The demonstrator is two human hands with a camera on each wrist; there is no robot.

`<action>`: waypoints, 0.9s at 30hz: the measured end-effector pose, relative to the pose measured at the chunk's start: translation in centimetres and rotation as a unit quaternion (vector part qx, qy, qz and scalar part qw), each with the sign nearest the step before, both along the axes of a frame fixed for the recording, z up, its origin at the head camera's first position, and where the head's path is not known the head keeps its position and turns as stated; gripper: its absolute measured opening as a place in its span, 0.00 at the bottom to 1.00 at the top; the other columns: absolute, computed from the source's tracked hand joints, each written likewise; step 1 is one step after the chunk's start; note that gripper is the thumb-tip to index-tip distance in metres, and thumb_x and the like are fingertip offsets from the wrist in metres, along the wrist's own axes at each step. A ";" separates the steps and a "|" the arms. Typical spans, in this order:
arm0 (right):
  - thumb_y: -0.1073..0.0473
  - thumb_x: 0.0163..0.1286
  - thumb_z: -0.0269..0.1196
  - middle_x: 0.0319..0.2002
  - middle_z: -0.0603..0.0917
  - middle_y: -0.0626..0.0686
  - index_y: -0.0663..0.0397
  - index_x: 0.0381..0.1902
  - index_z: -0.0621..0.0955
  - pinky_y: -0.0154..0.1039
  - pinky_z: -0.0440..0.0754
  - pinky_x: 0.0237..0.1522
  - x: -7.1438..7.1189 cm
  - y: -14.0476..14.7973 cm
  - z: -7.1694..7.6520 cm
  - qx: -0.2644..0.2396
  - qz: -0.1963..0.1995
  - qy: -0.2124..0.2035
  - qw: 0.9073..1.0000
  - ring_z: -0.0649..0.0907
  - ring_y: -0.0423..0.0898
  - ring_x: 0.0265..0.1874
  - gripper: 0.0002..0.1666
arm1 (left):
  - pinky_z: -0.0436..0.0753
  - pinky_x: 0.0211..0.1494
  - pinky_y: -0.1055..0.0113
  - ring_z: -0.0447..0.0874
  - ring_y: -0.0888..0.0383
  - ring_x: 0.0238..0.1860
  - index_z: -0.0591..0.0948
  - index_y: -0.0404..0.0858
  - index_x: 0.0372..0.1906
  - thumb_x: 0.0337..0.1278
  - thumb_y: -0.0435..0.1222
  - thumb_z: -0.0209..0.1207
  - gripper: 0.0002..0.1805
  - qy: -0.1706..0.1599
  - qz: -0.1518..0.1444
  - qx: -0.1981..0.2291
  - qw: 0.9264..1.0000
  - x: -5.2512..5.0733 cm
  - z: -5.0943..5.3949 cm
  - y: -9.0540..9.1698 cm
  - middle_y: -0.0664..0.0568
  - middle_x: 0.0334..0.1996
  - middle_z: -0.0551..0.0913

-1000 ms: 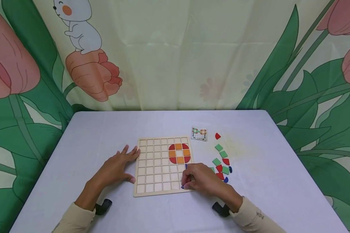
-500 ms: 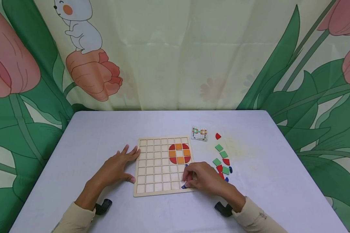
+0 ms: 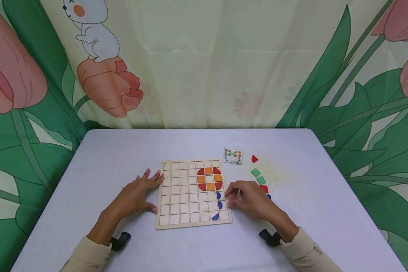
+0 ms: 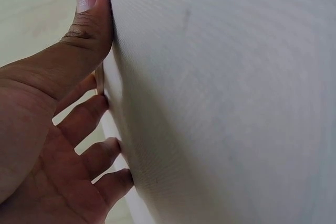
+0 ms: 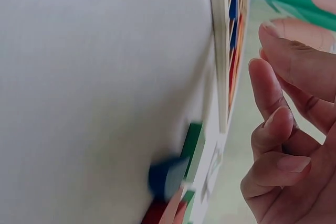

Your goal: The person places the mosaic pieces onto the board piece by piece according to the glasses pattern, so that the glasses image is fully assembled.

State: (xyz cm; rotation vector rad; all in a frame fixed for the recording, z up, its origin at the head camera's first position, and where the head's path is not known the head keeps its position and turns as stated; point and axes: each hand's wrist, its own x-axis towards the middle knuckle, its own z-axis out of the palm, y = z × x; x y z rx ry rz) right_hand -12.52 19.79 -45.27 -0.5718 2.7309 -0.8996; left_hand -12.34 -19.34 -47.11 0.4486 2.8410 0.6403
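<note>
A tulip-print curtain (image 3: 190, 87) hangs behind a white-covered table (image 3: 115, 158), where a person in beige sleeves (image 3: 86, 255) works with a wooden board (image 3: 178, 198) divided into cells. The board lies flat between the two hands. The left hand (image 3: 136, 196), fingers spread, touches its left edge, grasping nothing. The right hand (image 3: 248, 198), fingers bent, is poised by the right edge, released, nothing between its fingertips. Orange squares (image 3: 210, 187) and red corners (image 3: 201, 172) form a ring in the board's upper right. A printed card (image 3: 232, 156) lies just beyond. Loose at right are green squares (image 3: 255, 172), red pieces (image 3: 254, 159) and a partly hidden blue piece (image 3: 269, 197). Three blue tiles (image 3: 215, 217) sit below the ring: two in the rightmost column, one in the bottom row.
</note>
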 end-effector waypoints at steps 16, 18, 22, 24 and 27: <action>0.61 0.62 0.80 0.37 0.87 0.44 0.43 0.46 0.89 0.33 0.79 0.35 -1.2 3.5 -0.2 0.028 -0.114 -0.012 0.993 0.78 0.44 0.36 0.15 | 0.69 0.70 0.23 0.54 0.24 0.81 0.68 0.44 0.81 0.28 0.47 0.85 0.65 -0.002 -0.002 0.004 1.000 -0.1 -0.1 0.0 0.45 0.82 0.63; 0.61 0.62 0.80 0.39 0.88 0.45 0.43 0.47 0.89 0.34 0.80 0.36 -1.2 3.7 -0.2 0.032 -0.127 -0.013 0.991 0.79 0.45 0.38 0.16 | 0.70 0.69 0.22 0.55 0.20 0.80 0.68 0.45 0.81 0.28 0.48 0.85 0.65 -0.003 -0.002 0.003 1.000 -0.1 -0.1 0.0 0.44 0.82 0.63; 0.64 0.62 0.79 0.41 0.88 0.47 0.45 0.47 0.89 0.35 0.82 0.40 -1.2 4.2 -0.2 0.034 -0.141 -0.013 0.989 0.81 0.47 0.42 0.17 | 0.71 0.67 0.21 0.57 0.13 0.75 0.68 0.45 0.81 0.28 0.48 0.85 0.65 -0.008 0.002 -0.003 1.000 -0.1 0.0 0.1 0.44 0.83 0.63; 0.65 0.61 0.79 0.42 0.87 0.48 0.45 0.47 0.89 0.37 0.82 0.42 -1.2 4.4 -0.3 0.035 -0.145 -0.011 0.989 0.81 0.47 0.44 0.17 | 0.71 0.66 0.21 0.58 0.11 0.73 0.68 0.46 0.81 0.28 0.49 0.85 0.65 -0.010 0.004 -0.005 1.000 0.0 0.1 0.1 0.44 0.83 0.62; 0.65 0.61 0.79 0.41 0.86 0.49 0.45 0.46 0.90 0.39 0.81 0.43 -1.2 4.6 -0.4 0.042 -0.155 -0.004 0.987 0.81 0.47 0.44 0.16 | 0.71 0.66 0.20 0.58 0.11 0.73 0.68 0.46 0.82 0.28 0.49 0.85 0.65 -0.010 0.003 -0.005 1.000 0.0 0.1 0.1 0.45 0.83 0.62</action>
